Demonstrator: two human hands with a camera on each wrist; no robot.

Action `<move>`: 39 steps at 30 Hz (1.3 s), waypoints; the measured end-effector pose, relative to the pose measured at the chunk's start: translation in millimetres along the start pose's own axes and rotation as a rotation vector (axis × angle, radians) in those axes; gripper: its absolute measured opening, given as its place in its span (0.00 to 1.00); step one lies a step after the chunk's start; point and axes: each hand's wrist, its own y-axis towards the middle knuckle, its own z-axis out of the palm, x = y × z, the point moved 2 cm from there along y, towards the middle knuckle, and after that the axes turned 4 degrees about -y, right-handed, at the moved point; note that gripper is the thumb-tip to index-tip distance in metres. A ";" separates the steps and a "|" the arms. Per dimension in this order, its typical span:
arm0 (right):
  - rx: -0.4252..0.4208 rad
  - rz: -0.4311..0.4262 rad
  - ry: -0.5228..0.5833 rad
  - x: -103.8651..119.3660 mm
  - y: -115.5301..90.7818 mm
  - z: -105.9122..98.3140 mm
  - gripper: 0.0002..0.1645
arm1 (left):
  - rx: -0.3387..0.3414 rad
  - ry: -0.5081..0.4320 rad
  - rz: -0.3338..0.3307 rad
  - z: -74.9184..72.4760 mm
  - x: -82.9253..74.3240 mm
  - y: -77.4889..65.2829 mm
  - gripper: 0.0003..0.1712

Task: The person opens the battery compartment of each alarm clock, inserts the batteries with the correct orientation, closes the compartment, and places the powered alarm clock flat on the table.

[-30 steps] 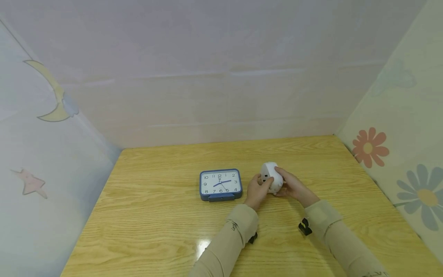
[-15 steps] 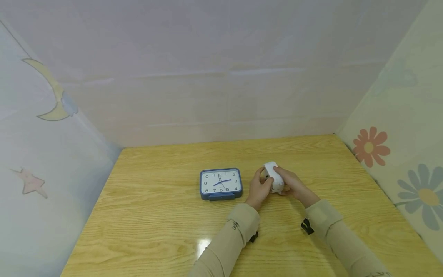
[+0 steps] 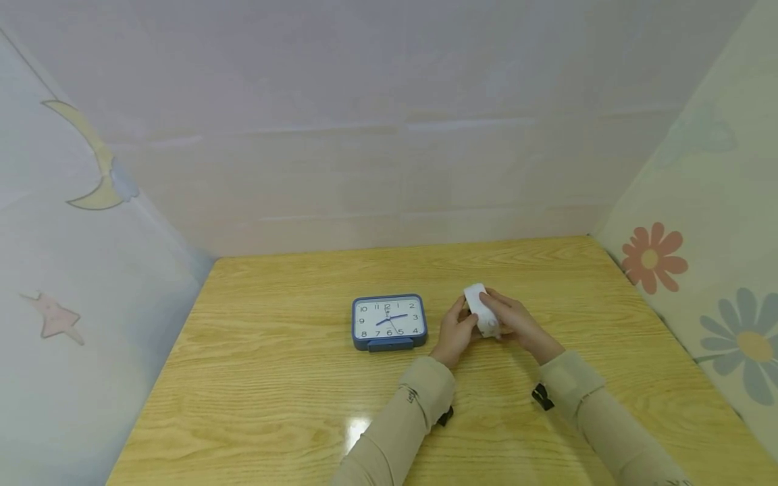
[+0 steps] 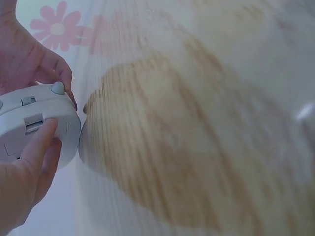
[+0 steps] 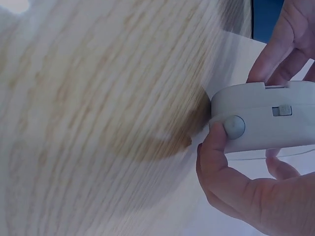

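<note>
Both hands hold a small white alarm clock (image 3: 481, 309) just above the table, right of the blue clock. My left hand (image 3: 453, 335) grips its left side; in the left wrist view a fingertip (image 4: 51, 126) lies by the battery cover catch on the flat back. My right hand (image 3: 516, 324) holds the other side. In the right wrist view its thumb touches a round grey knob (image 5: 234, 127), and a small slide switch (image 5: 282, 110) shows on the rim. The white clock's dial is hidden from view.
A blue rectangular clock (image 3: 390, 322) lies face up on the wooden table (image 3: 273, 385), left of the hands. Patterned cloth walls (image 3: 365, 182) enclose the table at the back and sides. Black straps (image 3: 542, 397) hang under the wrists.
The white alarm clock has been turned in the hands: its flat back with dark squares has swung out of the head view and the white rim now faces up. The blue clock stays put.
</note>
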 end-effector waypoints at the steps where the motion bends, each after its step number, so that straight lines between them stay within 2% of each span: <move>1: -0.001 -0.009 -0.009 0.3 -0.2 -0.3 0.46 | 0.010 -0.013 0.003 0.4 -3.0 -2.2 0.30; 8: -0.013 -0.029 -0.032 -1.4 0.1 -2.4 0.43 | -0.009 0.024 -0.008 -1.3 2.0 0.8 0.30; 19: -0.050 -0.033 -0.046 -6.6 1.7 -1.9 0.40 | 0.022 0.028 0.003 -3.6 0.0 -2.2 0.30; 24: -0.079 -0.025 -0.034 -9.4 2.5 -2.3 0.41 | -0.008 0.009 -0.014 -4.3 -0.3 -2.9 0.31; 31: -0.117 -0.040 -0.070 -15.1 4.5 -5.4 0.41 | -0.046 0.014 -0.003 -5.6 3.1 -0.6 0.28; 39: -0.114 -0.047 -0.074 -19.6 6.5 -10.2 0.35 | -0.084 0.040 -0.001 -5.6 4.2 1.0 0.27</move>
